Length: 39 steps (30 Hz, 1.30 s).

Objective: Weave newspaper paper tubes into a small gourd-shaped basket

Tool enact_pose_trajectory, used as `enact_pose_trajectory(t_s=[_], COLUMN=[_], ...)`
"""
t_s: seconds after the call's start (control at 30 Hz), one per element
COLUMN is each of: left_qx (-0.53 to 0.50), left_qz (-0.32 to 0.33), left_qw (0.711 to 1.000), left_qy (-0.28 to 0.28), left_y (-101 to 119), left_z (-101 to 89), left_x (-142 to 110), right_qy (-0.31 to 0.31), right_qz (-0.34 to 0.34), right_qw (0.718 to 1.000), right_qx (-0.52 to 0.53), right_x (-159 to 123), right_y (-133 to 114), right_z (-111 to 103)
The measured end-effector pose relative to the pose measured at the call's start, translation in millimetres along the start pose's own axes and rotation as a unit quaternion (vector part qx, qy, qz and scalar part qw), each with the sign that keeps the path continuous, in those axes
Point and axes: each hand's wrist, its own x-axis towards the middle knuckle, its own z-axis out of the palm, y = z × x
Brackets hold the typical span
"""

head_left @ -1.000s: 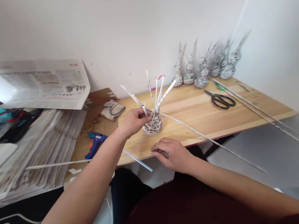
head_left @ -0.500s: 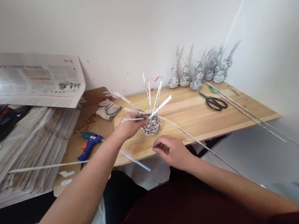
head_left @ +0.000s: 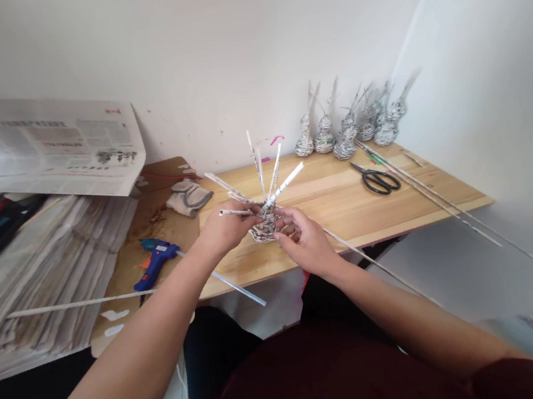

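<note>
A small round basket (head_left: 262,232) woven from rolled newspaper stands on the wooden board, several paper spokes fanning up and outward from it. My left hand (head_left: 230,224) is closed on its upper left rim, among the spokes. My right hand (head_left: 305,237) curls against the basket's right side, thumb toward the front and fingers partly hidden behind. A long paper tube (head_left: 378,264) runs from beneath my right hand, past the board's front edge, toward my right forearm.
Several woven gourd shapes (head_left: 345,136) stand by the wall. Black scissors (head_left: 379,180) and long paper tubes (head_left: 426,187) lie on the right. A blue glue gun (head_left: 156,263), a folded cloth (head_left: 188,197) and stacked newspapers (head_left: 65,272) are on the left.
My right hand has moved up and forward from the board's front edge to the basket's right side. My left hand keeps its hold. The view has shifted slightly.
</note>
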Motion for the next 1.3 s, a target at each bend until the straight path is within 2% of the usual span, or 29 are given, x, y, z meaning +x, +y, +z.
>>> enact_pose_trajectory(t_s=[0.23,0.67,0.73,0.8,0.9,1.0,1.1,1.2,1.3], left_qx=[0.047,0.012,0.012,0.016,0.019,0.063,0.097,0.108,0.098], left_qz=[0.01,0.015,0.013,0.008,0.009,0.001,0.002,0.004,0.004], left_qw=[0.999,1.0,1.0,1.0,0.999,0.996,0.992,0.988,0.987], left_qy=[0.0,-0.006,-0.008,-0.018,-0.031,-0.058,-0.083,-0.107,-0.126], left_y=[4.0,-1.1,0.0,2.7,10.1,18.5,24.6,26.4,25.9], left_z=[-0.2,1.0,-0.6,-2.9,-7.5,-13.1,-20.3,-27.1,-30.3], left_x=[-3.3,-1.3,-0.7,-1.1,-1.3,2.8,9.3,16.1,22.8], right_qy=[0.0,-0.004,-0.018,-0.058,-0.154,-0.255,-0.324,-0.331,-0.304], right_qz=[-0.01,-0.023,-0.029,-0.053,-0.124,-0.192,-0.234,-0.244,-0.214], right_qw=[1.0,1.0,0.999,0.997,0.977,0.94,0.899,0.879,0.891], right_qx=[0.01,0.017,0.015,-0.011,-0.078,-0.122,-0.178,-0.24,-0.263], right_x=[0.6,-5.6,-11.6,-18.1,-25.5,-27.7,-24.3,-12.8,5.2], right_y=[6.7,5.0,0.1,-7.3,-18.4,-26.5,-33.4,-38.5,-42.8], right_z=[0.5,0.5,1.3,4.2,16.2,39.1,66.3,89.2,108.3])
